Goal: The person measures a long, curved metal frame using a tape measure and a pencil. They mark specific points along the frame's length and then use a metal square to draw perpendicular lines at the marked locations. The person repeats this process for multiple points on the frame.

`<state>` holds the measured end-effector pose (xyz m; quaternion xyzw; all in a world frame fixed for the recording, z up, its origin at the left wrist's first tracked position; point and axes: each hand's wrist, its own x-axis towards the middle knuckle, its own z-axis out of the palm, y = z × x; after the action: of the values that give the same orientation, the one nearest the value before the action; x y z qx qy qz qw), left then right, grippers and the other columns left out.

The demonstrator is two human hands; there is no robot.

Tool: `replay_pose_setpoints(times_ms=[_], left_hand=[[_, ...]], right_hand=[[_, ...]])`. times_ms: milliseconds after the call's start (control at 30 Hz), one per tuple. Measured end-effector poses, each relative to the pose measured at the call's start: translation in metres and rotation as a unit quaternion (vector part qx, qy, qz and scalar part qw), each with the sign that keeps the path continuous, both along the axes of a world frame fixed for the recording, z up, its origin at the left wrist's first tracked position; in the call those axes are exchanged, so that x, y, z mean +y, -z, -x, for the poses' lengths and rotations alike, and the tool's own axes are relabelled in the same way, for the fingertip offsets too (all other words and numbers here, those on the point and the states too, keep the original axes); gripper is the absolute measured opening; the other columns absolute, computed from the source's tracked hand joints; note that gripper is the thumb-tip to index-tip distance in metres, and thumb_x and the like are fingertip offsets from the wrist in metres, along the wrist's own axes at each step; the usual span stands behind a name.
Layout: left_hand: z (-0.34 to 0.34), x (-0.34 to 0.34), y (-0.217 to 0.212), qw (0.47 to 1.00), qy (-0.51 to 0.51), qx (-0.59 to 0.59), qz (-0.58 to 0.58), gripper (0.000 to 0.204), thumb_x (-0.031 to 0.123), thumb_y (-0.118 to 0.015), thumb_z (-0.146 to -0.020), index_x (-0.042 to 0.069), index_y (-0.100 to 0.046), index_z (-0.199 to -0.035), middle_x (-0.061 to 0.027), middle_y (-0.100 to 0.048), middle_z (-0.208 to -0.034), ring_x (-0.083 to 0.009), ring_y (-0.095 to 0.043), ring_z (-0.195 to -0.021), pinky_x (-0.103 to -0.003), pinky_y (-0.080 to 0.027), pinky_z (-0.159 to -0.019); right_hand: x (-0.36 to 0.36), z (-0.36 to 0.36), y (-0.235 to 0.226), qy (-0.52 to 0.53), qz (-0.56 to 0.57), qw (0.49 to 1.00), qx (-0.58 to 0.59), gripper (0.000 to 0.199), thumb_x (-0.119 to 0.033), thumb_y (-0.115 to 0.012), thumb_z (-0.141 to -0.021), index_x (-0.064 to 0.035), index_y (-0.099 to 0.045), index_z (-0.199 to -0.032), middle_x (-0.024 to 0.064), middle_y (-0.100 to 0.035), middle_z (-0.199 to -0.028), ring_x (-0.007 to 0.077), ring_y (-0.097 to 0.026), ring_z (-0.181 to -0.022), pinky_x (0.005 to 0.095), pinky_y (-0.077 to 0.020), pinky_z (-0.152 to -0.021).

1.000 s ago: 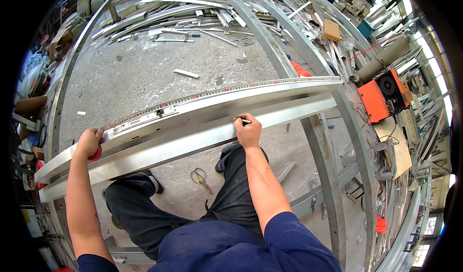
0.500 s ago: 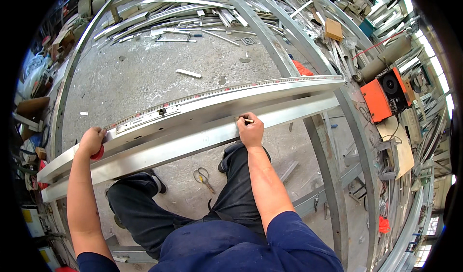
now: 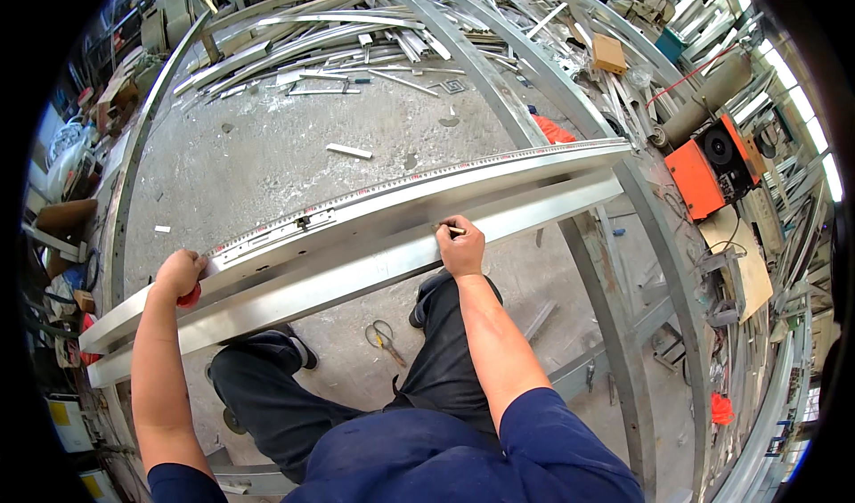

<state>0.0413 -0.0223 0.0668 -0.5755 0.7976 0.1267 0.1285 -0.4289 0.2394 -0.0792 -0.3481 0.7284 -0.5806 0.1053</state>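
Two long silvery metal bars lie side by side across the frame in front of me, a far bar (image 3: 525,168) and a near bar (image 3: 534,214). A measuring tape blade (image 3: 374,188) is stretched along the far bar's top. Its red case (image 3: 190,297) shows partly beneath my left hand (image 3: 181,274), whose fingers close around it at the left end. My right hand (image 3: 462,248) pinches a short pencil (image 3: 457,230) above the near bar, close to its far edge. What the pencil's tip touches is hard to see. Slots and small holes mark the far bar's side.
Scissors (image 3: 385,343) lie on the concrete floor between my feet. Steel frame members (image 3: 614,351) stand at right. An orange machine (image 3: 697,180) sits beyond them, near a cardboard box (image 3: 609,54). Metal offcuts (image 3: 312,49) are heaped at the back; one loose piece (image 3: 348,151) lies nearer.
The view has shifted slightly, so the scene sits a little differently. Both hands keep their grips and their places along the bars.
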Motion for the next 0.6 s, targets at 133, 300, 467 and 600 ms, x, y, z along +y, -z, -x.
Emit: replay_pose_setpoints(times_ms=[133,300,467,600], left_hand=[[0.0075,0.0015,-0.0071,1.0,0.0,-0.016,0.002,0.037,0.034,-0.059,-0.101,0.001,-0.077,-0.105,-0.0252,-0.074,-0.103,-0.0425,-0.071,-0.099,-0.048,-0.054,-0.09],[0.0066,0.0021,-0.0039,0.999,0.016,-0.034,0.019,0.038,0.036,-0.059,-0.101,0.003,-0.077,-0.104,-0.0232,-0.075,-0.103,-0.0412,-0.071,-0.1,-0.049,-0.055,-0.09],[0.0073,0.0058,-0.0052,0.998,0.011,-0.063,0.019,0.038,0.037,-0.058,-0.101,0.005,-0.078,-0.102,-0.0214,-0.075,-0.103,-0.0405,-0.071,-0.1,-0.049,-0.055,-0.089],[0.0046,0.0038,-0.0044,0.999,0.013,-0.046,0.014,0.044,0.043,-0.057,-0.101,0.004,-0.078,-0.1,-0.024,-0.074,-0.1,-0.0428,-0.07,-0.098,-0.05,-0.054,-0.088]], right_hand=[[0.0007,0.0018,-0.0003,0.009,0.014,0.999,0.037,0.012,-0.013,-0.07,-0.086,-0.0029,-0.074,-0.088,0.0115,-0.073,-0.074,0.0212,-0.072,-0.067,0.033,-0.0538,-0.064],[0.0007,0.0009,-0.0027,0.009,0.008,1.0,0.029,0.012,-0.014,-0.07,-0.086,-0.0042,-0.075,-0.088,0.0113,-0.074,-0.076,0.0235,-0.073,-0.068,0.0339,-0.0549,-0.065],[-0.0006,0.0032,0.0017,0.014,0.005,0.998,0.054,0.012,-0.015,-0.069,-0.086,-0.0054,-0.075,-0.089,0.0118,-0.075,-0.078,0.0248,-0.075,-0.072,0.034,-0.0561,-0.068],[-0.001,-0.001,0.0024,0.01,0.013,0.998,0.068,0.011,-0.013,-0.068,-0.086,-0.005,-0.075,-0.089,0.0115,-0.076,-0.08,0.0246,-0.075,-0.075,0.0338,-0.0564,-0.069]])
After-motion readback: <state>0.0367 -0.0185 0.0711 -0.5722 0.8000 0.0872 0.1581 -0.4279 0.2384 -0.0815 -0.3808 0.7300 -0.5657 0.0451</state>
